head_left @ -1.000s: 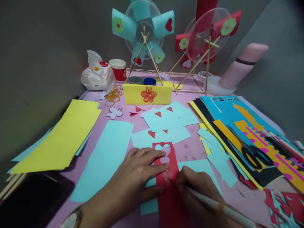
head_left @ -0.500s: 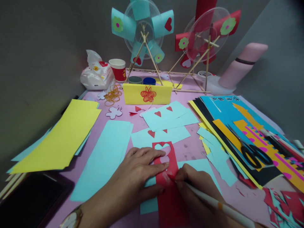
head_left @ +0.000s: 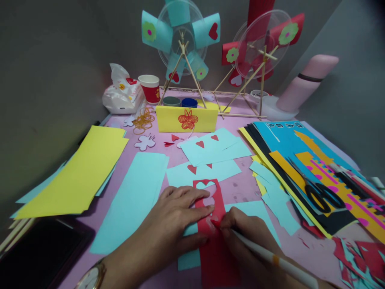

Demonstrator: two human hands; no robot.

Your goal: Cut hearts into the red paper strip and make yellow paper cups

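Observation:
A red paper strip (head_left: 215, 249) with heart-shaped holes cut out lies on the pink table, over light blue paper (head_left: 255, 210). My left hand (head_left: 173, 218) lies flat on it, fingers stretched out, pressing the strip down. My right hand (head_left: 249, 237) is closed round a white pen-like craft knife (head_left: 276, 261), its tip on the red strip just right of my left fingertips. A small red flap (head_left: 215, 223) lifts at the tip.
Black scissors (head_left: 320, 194) lie on a stack of coloured sheets at the right. Yellow paper (head_left: 75, 172) is piled at the left, a dark tablet (head_left: 39, 253) at the near left. Two paper-and-stick wheels (head_left: 180, 36), a red cup (head_left: 150, 88) and paint pots stand at the back.
My right hand and the knife tip have crept slightly up and left along the red strip, and a small red flap has lifted at the cut. My left hand has stayed put.

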